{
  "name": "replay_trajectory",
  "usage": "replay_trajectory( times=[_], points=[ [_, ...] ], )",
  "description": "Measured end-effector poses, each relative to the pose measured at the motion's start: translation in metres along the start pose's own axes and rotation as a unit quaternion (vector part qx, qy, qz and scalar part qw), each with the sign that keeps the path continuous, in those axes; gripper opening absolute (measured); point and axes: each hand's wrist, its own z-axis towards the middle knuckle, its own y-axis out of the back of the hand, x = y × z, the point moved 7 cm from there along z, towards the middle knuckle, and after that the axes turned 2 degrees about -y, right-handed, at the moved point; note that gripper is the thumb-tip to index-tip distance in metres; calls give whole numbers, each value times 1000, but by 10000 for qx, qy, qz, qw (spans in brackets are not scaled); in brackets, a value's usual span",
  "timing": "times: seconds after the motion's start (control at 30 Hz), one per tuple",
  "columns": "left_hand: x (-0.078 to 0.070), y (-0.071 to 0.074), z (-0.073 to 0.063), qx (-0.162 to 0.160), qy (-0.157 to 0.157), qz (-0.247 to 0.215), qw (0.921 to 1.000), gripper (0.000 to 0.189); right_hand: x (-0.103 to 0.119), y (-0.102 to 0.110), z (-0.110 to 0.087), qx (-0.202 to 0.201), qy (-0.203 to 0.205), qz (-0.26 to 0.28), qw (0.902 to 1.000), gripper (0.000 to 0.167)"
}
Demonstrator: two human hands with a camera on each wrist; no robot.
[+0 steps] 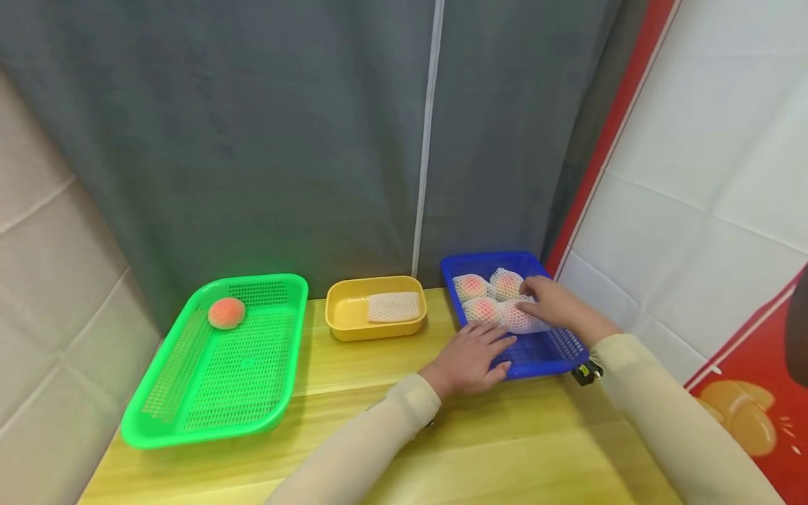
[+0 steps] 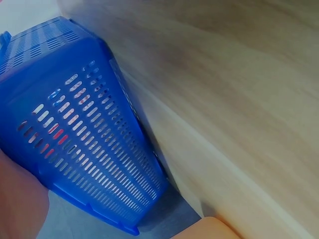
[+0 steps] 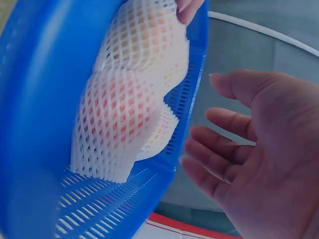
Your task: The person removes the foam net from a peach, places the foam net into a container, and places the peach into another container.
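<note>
Several peaches in white foam net sleeves lie together in the blue basket (image 1: 546,366). My right hand (image 1: 557,305) hovers over its right side, beside the front-right netted peach (image 1: 517,317). In the right wrist view that hand (image 3: 269,149) has loosely bent fingers with nothing between them, apart from the netted peach (image 3: 117,112). My left hand (image 1: 468,356) lies at the basket's near-left rim, fingers stretched toward the front-left netted peach (image 1: 482,308). Its fingertips (image 3: 188,9) show against a sleeve in the right wrist view; how firmly they touch is unclear.
A bare peach (image 1: 226,313) sits in the green basket (image 1: 287,372) at the left. Between the baskets, a yellow tray (image 1: 344,333) holds flat foam net sleeves (image 1: 393,307). A grey curtain (image 1: 284,140) hangs behind the wooden table (image 1: 353,400); a white panel (image 1: 707,154) stands right.
</note>
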Motion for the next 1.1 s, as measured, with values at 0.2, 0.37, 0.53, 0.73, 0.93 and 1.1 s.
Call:
replay_trajectory(
  times=[0.2, 0.37, 0.53, 0.73, 0.93, 1.1],
  points=[
    [1, -2, 0, 21, 0, -66, 10000, 59, -4, -14, 21, 649, -3, -637, 9959, 52],
    [3, -5, 0, -24, 17, -117, 9999, 58, -12, -34, 35, 1408, -251, -1003, 9846, 61],
    [2, -8, 0, -11, -11, -171, 9999, 57, -18, -54, 41, 2072, -288, -1071, 9720, 66],
    [2, -7, 0, -64, 45, -194, 9998, 55, -17, -66, 46, 2474, -130, -1081, 9628, 68],
    [1, -5, 0, -89, 42, -195, 9998, 52, -22, -77, 47, 2929, -462, -1069, 9490, 70],
    [1, -5, -1, -61, 77, -275, 9996, 50, -25, -81, 47, 3076, -731, -1099, 9423, 83]
  ],
)
